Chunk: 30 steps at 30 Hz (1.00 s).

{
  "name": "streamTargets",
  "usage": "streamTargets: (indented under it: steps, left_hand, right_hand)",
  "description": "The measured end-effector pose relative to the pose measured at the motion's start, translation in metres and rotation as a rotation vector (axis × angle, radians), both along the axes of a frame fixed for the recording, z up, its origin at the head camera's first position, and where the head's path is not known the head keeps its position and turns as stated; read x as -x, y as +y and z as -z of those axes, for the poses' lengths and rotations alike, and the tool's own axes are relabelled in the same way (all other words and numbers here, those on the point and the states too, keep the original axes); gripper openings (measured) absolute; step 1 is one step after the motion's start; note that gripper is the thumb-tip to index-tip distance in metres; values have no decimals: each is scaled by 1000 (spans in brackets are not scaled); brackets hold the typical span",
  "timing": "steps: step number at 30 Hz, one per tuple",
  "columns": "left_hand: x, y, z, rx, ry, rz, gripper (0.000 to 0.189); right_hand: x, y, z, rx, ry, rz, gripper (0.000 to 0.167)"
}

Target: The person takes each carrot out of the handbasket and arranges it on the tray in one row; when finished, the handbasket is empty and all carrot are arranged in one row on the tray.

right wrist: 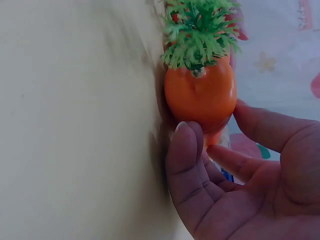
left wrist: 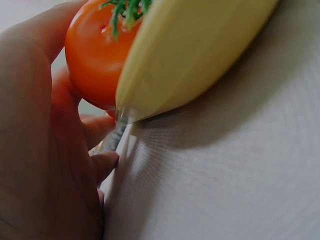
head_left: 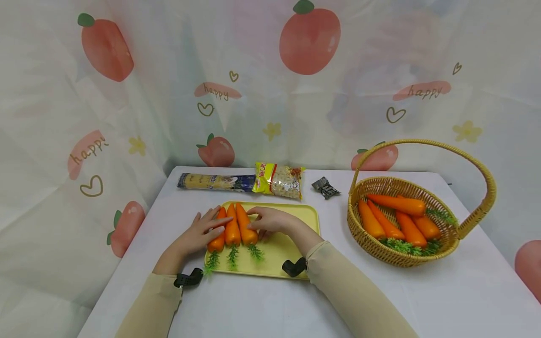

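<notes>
Three orange carrots with green tops lie side by side on a yellow tray, tips pointing away. My left hand rests along the left carrot, its fingers stretched out and one reaching across to the middle carrot. In the left wrist view the left carrot's blunt end shows beside the tray's rim. From the other side, my right hand holds the right carrot with thumb and curled fingers. The right wrist view shows that carrot's blunt end between them.
A wicker basket with a tall handle stands at the right, holding several carrots. Behind the tray lie a long noodle-like packet, a yellow-and-clear food bag and a small dark crumpled packet. A printed cloth hangs behind the table.
</notes>
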<state>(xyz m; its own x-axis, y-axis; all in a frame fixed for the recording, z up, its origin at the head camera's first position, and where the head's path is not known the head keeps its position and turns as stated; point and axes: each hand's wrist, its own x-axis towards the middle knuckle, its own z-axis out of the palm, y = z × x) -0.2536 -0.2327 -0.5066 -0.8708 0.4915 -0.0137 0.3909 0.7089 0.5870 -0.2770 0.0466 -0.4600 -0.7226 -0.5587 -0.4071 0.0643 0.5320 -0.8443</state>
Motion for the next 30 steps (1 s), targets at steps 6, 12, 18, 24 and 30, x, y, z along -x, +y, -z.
streamTargets:
  steps: [6, 12, 18, 24, 30]
  left_hand:
    - [1, 1, -1, 2, -12, -9, 48]
    - [2, 1, 1, 3, -7, 0, 47]
    - [1, 1, 2, -13, 5, 16, 46]
    - [1, 2, 2, -9, 8, -1, 47]
    - [1, -1, 2, -12, 7, 8, 47]
  right_hand:
    - [0, 0, 1, -2, -35, 27, 60]
    - [-1, 3, 0, -32, -7, 32, 65]
    - [-3, 13, -13, -71, 35, 30, 61]
    - [-7, 37, -42, -52, 53, 18, 60]
    - [-18, 76, -70, -47, 105, 6, 55]
